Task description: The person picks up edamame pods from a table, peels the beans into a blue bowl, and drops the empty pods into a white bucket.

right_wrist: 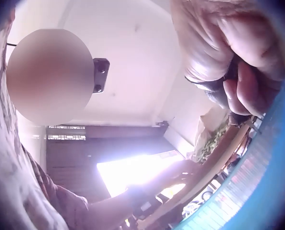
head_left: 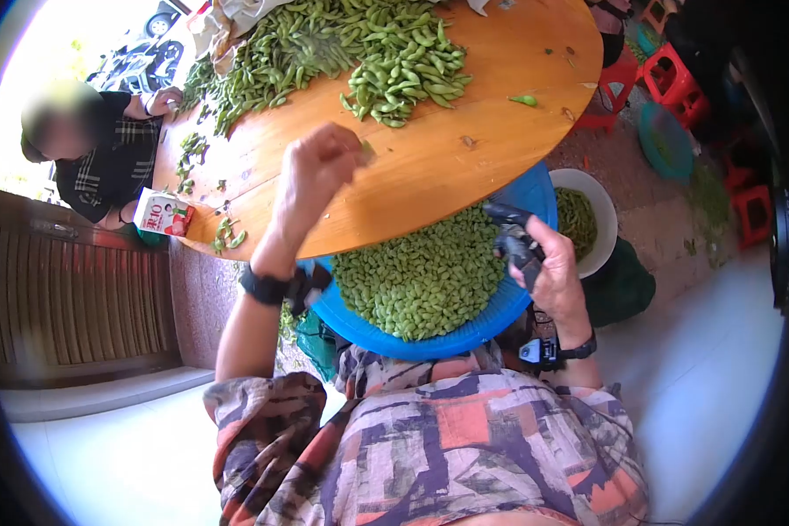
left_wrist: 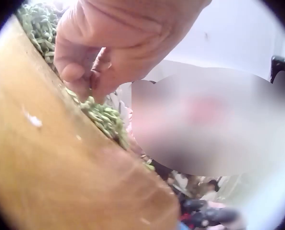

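My left hand (head_left: 320,171) is raised over the wooden table (head_left: 491,149), its thumb and fingers pinched together in the left wrist view. A blurred green soybean pod (head_left: 367,152) shows at its fingertips. Over the right side of the blue basin (head_left: 351,329) is my right hand (head_left: 552,272), with black wrapping (head_left: 522,250) on some fingers. Those fingers are loosely bent, and nothing shows held in them. Shelled green soybeans (head_left: 421,276) fill the basin, which sits at my lap, partly under the table edge.
Heaped soybean pods (head_left: 403,74) cover the table's far side, with one stray pod (head_left: 523,101) at right. A white bowl of pods (head_left: 598,219) stands right of the basin. Another person (head_left: 105,149) sits at left by a carton (head_left: 164,213). Red stools (head_left: 671,83) stand farther right.
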`<action>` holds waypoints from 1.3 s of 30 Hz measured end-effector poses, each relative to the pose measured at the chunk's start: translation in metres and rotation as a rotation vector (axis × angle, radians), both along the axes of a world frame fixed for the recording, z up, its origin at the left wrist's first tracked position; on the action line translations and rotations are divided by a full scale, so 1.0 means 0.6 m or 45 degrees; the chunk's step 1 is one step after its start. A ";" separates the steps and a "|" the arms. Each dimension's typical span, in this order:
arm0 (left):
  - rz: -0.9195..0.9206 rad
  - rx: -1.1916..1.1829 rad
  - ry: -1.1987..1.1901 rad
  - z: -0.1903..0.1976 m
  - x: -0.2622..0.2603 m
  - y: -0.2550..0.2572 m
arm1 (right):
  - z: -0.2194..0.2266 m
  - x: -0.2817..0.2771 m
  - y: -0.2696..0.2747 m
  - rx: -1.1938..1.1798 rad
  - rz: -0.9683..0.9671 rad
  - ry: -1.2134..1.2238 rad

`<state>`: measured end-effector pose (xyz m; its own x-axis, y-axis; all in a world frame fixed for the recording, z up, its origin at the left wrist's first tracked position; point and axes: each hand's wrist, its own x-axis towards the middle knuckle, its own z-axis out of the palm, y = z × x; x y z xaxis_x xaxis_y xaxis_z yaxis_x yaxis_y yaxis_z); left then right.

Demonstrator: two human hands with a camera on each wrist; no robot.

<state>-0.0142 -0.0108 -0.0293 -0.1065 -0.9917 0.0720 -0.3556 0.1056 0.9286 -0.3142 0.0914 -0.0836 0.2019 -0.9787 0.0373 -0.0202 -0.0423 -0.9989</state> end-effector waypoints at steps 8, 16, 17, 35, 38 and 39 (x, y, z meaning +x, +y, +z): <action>-0.133 0.233 0.613 -0.040 -0.106 0.164 | 0.067 0.071 0.003 0.045 0.213 -0.009; -0.059 0.210 0.608 -0.071 -0.126 0.188 | 0.035 0.061 0.011 0.236 0.220 -0.126; -0.036 0.154 0.609 -0.072 -0.129 0.190 | 0.035 0.060 0.012 0.273 0.240 -0.176; 0.029 0.088 0.589 -0.082 -0.139 0.206 | 0.029 0.050 0.012 0.388 0.303 -0.249; -0.024 0.262 0.824 -0.092 -0.130 0.203 | 0.025 0.048 0.008 0.355 0.321 -0.215; -0.084 0.410 1.039 -0.096 -0.125 0.200 | 0.019 0.046 0.007 0.340 0.349 -0.237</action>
